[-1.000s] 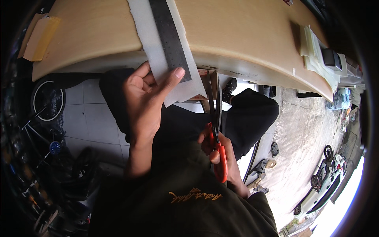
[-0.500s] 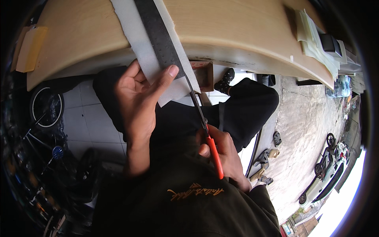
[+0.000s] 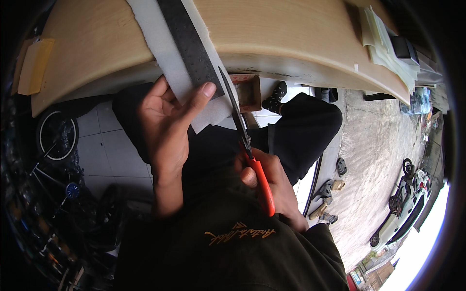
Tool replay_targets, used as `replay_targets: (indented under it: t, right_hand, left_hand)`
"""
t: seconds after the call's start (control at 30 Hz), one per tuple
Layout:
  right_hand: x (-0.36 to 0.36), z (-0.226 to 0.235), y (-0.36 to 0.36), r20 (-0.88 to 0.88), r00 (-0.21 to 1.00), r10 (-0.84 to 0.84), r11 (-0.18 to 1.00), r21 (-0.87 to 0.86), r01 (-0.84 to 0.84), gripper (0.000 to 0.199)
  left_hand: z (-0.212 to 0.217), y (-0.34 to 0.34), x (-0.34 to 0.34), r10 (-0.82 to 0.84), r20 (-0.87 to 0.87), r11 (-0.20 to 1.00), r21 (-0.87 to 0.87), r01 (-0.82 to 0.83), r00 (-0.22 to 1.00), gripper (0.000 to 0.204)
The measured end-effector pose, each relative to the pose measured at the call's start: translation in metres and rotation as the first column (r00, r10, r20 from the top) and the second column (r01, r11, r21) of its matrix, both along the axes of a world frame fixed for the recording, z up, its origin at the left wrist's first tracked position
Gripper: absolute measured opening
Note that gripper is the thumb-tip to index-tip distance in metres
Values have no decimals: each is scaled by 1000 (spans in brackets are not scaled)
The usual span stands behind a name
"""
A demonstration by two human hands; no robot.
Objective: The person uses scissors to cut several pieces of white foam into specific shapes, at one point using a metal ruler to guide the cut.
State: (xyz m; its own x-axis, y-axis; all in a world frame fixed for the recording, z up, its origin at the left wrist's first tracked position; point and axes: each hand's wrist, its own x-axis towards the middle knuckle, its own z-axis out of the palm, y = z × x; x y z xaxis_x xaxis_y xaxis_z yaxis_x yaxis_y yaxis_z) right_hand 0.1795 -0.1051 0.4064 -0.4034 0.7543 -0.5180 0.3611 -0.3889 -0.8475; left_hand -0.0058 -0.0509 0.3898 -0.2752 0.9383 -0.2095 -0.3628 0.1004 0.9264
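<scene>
While your dark jacket (image 3: 233, 262) fills the near edge, your R hand (image 3: 275, 180) is curled closed round the red handles of the scissors (image 3: 246, 141); blades point up & slightly L, tip by the R edge of the dark ruler (image 3: 191, 48), over the pale sheet (image 3: 167, 53). Can't tell if the sheet sits betw. the blades. Your L hand (image 3: 167, 128) is part-closed on sheet & ruler tog., thumb on top at the ruler's near end, some fingers hidden behind the sheet. Sheet's near end hangs past the worktop (image 3: 276, 29) edge, above your lap; the rest runs out over the wood-coloured top w/ the ruler along it. Below that edge, just R of the sheet, is an open box (image 3: 248, 89), nr a dotted sock (image 3: 275, 99). Yellow piece (image 3: 36, 65) at the worktop's L end, pale folded sheets (image 3: 381, 43) at its R. Farther R, footwear (image 3: 323, 194) on the floor, then a white car (image 3: 405, 216).
</scene>
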Motion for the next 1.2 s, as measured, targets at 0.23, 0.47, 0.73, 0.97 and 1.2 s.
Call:
replay_targets:
  t: [0.23,0.47,0.73,0.97,1.2]
  right_hand:
    - [6,-5,-8,-51,999,15,1000,-12,-16,74]
    - [0,-12,0,-63,997,-41,998,-42,38,81]
    - [2,-9,-2,-44,997,-69,996,-63,66,71]
    - [-2,-10,-6,-88,990,-112,991,-78,106,69]
    - [1,-10,-5,-37,998,-52,997,-52,51,73]
  left_hand:
    - [-2,1,1,-10,12,1000,21,10,1000,29]
    - [0,1,2,-10,-4,1000,21,11,1000,30]
    - [-2,1,1,-12,-9,1000,18,12,1000,29]
    - [-1,2,0,-13,15,1000,-20,14,1000,30]
    - [1,1,-1,-23,-2,999,-28,23,1000,30]
